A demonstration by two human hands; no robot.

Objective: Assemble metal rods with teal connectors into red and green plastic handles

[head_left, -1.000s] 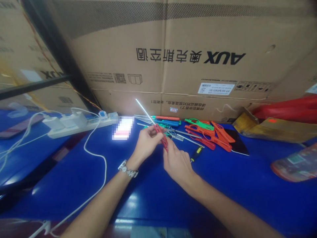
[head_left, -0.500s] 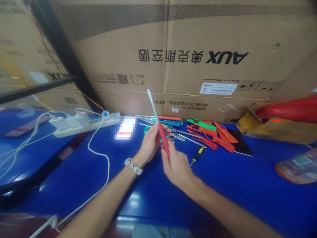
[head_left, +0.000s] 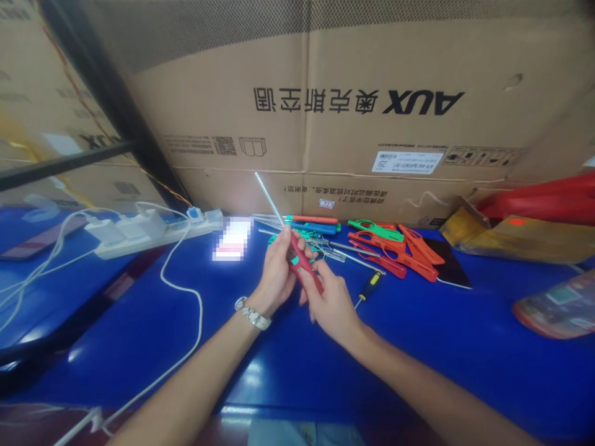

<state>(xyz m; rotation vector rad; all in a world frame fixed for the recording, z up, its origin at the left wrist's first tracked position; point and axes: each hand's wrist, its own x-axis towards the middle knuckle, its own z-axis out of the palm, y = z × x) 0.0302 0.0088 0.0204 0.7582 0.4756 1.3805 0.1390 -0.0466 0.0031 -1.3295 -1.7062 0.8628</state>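
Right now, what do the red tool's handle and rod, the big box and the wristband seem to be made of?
Handle: probably smooth plastic, by its strong red colour. Rod: likely metal, polished, since it shines bright along its length. Box: matt brown cardboard, by its crease and printed surface. Wristband: silvery and glossy, perhaps metal; shiny plastic cannot be excluded.
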